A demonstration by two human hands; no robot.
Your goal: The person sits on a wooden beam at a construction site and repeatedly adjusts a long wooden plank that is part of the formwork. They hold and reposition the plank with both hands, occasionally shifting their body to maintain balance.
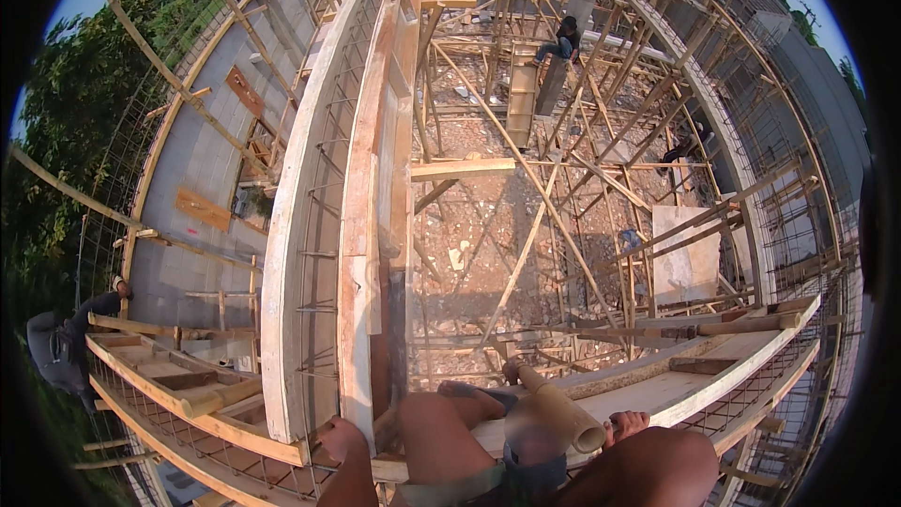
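My left hand is closed at the near end of a long wooden formwork board, its fingers against the wood. My right hand has its fingers curled beside the open end of a bamboo pole; what they grip, if anything, is hidden. That pole lies between my bent knees and slants away from me. A short wooden piece stands by its far end. Left of the board runs a second pale formwork board, with a steel rebar cage in the trough between them.
Crossing formwork curves off to the right, and more formwork to the left. Far below lies rubble-strewn ground crossed by bamboo props. One person sits high on a column; another person is at the far left.
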